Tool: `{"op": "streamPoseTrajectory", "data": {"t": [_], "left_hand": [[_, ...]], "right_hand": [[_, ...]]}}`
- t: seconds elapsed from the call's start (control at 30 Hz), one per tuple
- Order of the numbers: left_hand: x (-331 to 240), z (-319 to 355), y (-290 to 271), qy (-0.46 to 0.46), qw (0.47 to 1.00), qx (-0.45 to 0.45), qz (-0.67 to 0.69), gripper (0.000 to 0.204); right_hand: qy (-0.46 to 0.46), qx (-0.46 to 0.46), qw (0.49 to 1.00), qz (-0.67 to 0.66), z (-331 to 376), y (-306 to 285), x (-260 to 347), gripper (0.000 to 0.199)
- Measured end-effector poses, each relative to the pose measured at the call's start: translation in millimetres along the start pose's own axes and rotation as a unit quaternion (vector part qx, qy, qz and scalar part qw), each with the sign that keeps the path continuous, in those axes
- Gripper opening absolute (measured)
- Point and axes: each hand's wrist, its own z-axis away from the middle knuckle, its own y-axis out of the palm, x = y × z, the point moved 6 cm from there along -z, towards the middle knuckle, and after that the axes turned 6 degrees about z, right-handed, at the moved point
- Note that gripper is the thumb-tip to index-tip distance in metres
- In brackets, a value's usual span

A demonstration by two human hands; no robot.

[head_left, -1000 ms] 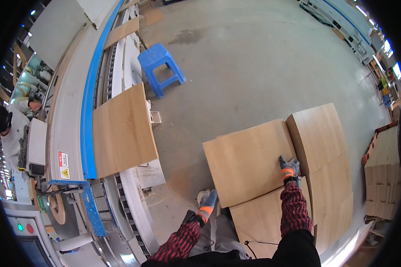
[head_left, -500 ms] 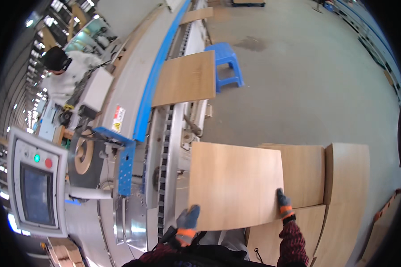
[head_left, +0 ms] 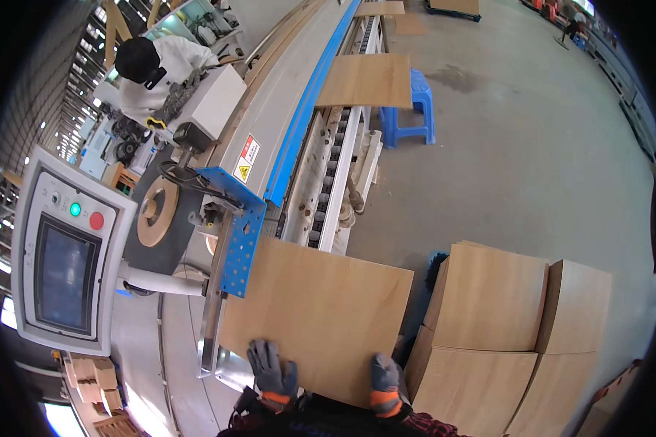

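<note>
A wood-grain panel (head_left: 321, 313) lies at the feed end of a long edge banding machine (head_left: 284, 95), its left edge under the blue perforated bracket (head_left: 242, 251). My left hand (head_left: 272, 373), in a grey glove with an orange cuff, rests flat on the panel's near left part with fingers apart. At the near right corner, my gloved right hand (head_left: 386, 382) grips the panel's edge; some of its fingers are hidden. Further along the machine, another panel (head_left: 368, 81) sits over the roller chain track (head_left: 335, 175).
Stacks of similar panels (head_left: 488, 298) stand to my right. A control screen on an arm (head_left: 67, 266) is at the left, beside a reel of banding (head_left: 158, 211). A blue stool (head_left: 408, 120) stands right of the machine. A co-worker (head_left: 153, 73) is behind it.
The panel has moved left from beside the stacks to the machine, under the blue bracket. Both hands moved with it; my left hand now lies flat on top. The view has shifted.
</note>
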Motion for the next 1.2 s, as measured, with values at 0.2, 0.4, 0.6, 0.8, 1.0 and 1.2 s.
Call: {"op": "streamPoseTrajectory", "data": {"t": [0.2, 0.4, 0.6, 0.8, 1.0, 1.2], "left_hand": [[19.8, -42.7, 9.7, -0.009, 0.999, -0.029, 0.018, 0.064], [16.6, -50.4, 7.5, -0.013, 0.999, -0.034, 0.029, 0.063], [15.0, -98.1, 17.0, 0.007, 0.997, -0.069, 0.029, 0.061], [-9.9, -163.2, 29.6, 0.040, 0.995, -0.092, -0.025, 0.053], [-21.3, -221.2, 42.2, 0.043, 0.994, -0.095, -0.035, 0.052], [-158.7, -180.9, 43.7, 0.191, 0.966, -0.120, 0.126, 0.046]], "right_hand": [[0.115, 0.081, 0.979, -0.149, -41.0, 42.3, 54.2, 0.026], [0.114, 0.061, 0.990, -0.057, -42.0, 36.2, 57.5, 0.027], [0.067, 0.055, 0.996, -0.010, -93.1, 49.5, 85.0, 0.032], [0.085, 0.106, 0.988, 0.071, -174.5, 51.3, 101.6, 0.032], [-0.107, 0.032, 0.968, 0.225, -285.8, -70.6, 39.4, 0.015], [0.163, -0.457, 0.713, 0.507, -282.0, -439.7, -84.1, 0.094]]}}
